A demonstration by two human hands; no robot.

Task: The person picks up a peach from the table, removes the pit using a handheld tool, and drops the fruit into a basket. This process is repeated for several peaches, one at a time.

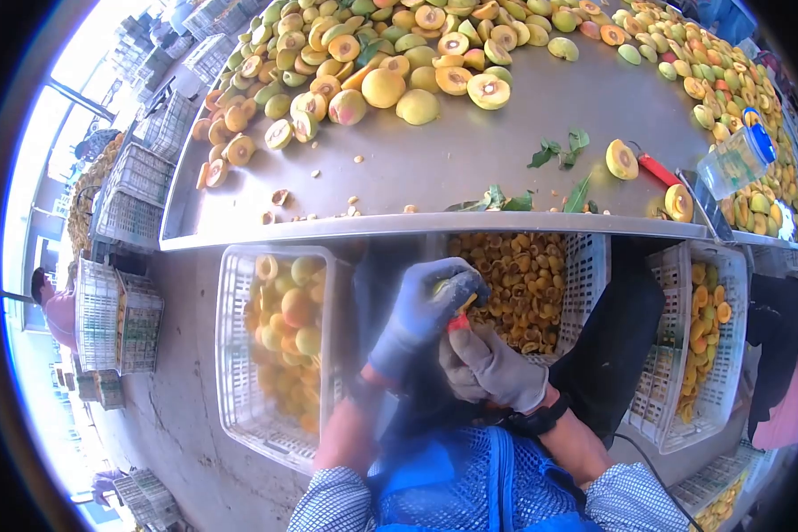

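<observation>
We find a small yellow fruit piece (468,303) pinched in the blue-grey-gloved left hand (427,297), beside a red tool (457,323) grasped by the grey-gloved right hand (496,368). We judge pitting under way, calling next for a steady grip. Yellow-green fruits (383,88) crowd the grey metal table (434,168); white plastic crates (585,275) stand below.

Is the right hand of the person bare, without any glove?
No, the right hand wears a greyish glove, with a dark band around the wrist.

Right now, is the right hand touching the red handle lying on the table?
Apart: the head view plainly shows the table rim between the right hand and the red handle.
</observation>
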